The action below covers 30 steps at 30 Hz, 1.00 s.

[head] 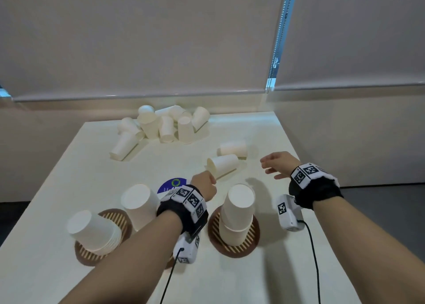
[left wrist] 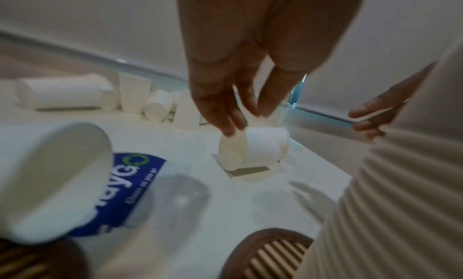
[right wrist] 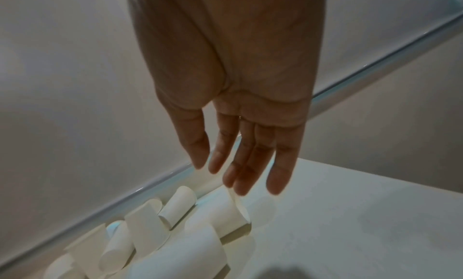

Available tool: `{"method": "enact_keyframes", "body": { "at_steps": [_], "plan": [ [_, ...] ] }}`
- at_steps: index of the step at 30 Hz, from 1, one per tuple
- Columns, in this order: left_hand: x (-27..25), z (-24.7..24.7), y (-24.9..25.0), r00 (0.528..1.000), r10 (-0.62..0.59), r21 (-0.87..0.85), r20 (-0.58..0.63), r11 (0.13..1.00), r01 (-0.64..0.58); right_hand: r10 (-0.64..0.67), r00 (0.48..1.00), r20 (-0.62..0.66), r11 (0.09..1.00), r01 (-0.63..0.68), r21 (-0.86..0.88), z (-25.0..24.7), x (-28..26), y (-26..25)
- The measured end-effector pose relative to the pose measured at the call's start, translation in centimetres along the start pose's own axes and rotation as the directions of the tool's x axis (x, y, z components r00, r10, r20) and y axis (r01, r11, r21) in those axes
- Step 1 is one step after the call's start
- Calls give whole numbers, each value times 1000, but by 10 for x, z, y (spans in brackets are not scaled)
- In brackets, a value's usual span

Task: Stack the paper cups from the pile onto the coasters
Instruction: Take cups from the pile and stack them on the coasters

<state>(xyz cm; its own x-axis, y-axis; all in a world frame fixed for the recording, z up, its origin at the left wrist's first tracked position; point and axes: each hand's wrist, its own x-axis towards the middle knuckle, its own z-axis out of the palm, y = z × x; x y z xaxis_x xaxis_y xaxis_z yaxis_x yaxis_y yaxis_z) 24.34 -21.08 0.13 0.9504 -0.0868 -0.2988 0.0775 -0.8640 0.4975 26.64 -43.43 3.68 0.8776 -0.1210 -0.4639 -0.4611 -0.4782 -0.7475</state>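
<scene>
A pile of white paper cups (head: pixel 165 124) lies at the table's far side. Two loose cups lie on their sides nearer me, one (head: pixel 223 165) in front of the other (head: pixel 232 148). My left hand (head: pixel 212 181) reaches down to the nearer cup (left wrist: pixel 248 150); its fingertips (left wrist: pixel 225 124) touch the rim, and the cup still lies on the table. To the right of both cups my right hand (head: pixel 265 165) hovers with straight fingers (right wrist: pixel 240 164), holding nothing. Upside-down cup stacks (head: pixel 239 211) (head: pixel 140 204) (head: pixel 94 230) stand on brown striped coasters (head: pixel 232 250) (head: pixel 119 216) (head: pixel 87 256).
A round blue sticker (head: pixel 172 185) lies on the white table (head: pixel 264 280) just left of my left hand. The leftmost stack leans. A wall with roller blinds (head: pixel 161 39) runs behind the table, whose right edge is close to my right wrist.
</scene>
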Motion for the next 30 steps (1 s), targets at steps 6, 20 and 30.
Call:
{"method": "enact_keyframes", "body": {
  "at_steps": [6,20,30],
  "plan": [
    [36,4,13,982,-89,-257,-168,965,44,-128,992,-5,987,127,-97,12,26,-10],
    [73,24,11,993,-95,-452,-64,890,56,-195,970,145,965,216,-149,51,86,-4],
    [71,37,9,998,-59,-522,-18,852,41,-207,960,-190,978,204,-36,52,92,12]
  ]
}}
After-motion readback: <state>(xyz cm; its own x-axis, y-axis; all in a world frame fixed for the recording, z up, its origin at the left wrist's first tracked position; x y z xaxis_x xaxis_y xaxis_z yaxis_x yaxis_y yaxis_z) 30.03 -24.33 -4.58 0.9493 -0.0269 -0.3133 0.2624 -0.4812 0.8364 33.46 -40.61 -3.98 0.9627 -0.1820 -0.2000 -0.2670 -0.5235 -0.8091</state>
